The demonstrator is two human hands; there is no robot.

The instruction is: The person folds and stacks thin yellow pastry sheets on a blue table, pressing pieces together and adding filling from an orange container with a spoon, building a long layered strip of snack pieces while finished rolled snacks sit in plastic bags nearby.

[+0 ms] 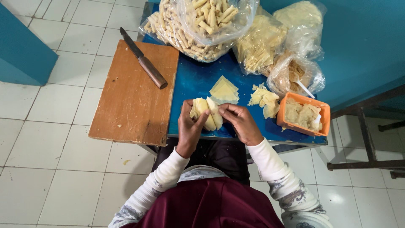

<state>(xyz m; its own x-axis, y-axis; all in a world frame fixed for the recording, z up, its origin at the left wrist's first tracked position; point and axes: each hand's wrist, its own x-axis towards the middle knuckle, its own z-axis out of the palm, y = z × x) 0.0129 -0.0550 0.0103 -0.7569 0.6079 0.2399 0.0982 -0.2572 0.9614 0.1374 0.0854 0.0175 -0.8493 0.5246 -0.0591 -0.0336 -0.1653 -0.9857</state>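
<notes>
1. The left hand and the right hand meet over the near edge of the blue counter, and both are closed around one pale dough wrapper, which they fold between the fingers.
2. The grip of the left hand holds the wrapper from the left side with the thumb on top; the grip of the right hand pinches its right edge. The wrapper is lifted a little above the counter, not lying on it.
3. Just behind the hands lies a small stack of flat triangular wrappers, and near it, to the right, some loose torn pieces of dough.
4. An orange plastic tub with a pale filling stands at the right edge of the counter.
5. At the far side stand clear plastic bags: a big bag of finished rolls, a bag of thin yellow strips, and a bag with a white spoon inside.
6. A wooden cutting board lies on the left part of the counter and sticks out over its edge; a knife with a brown handle rests on it.
7. The floor has white tiles, the walls are teal, and a dark metal frame stands at the right.
</notes>
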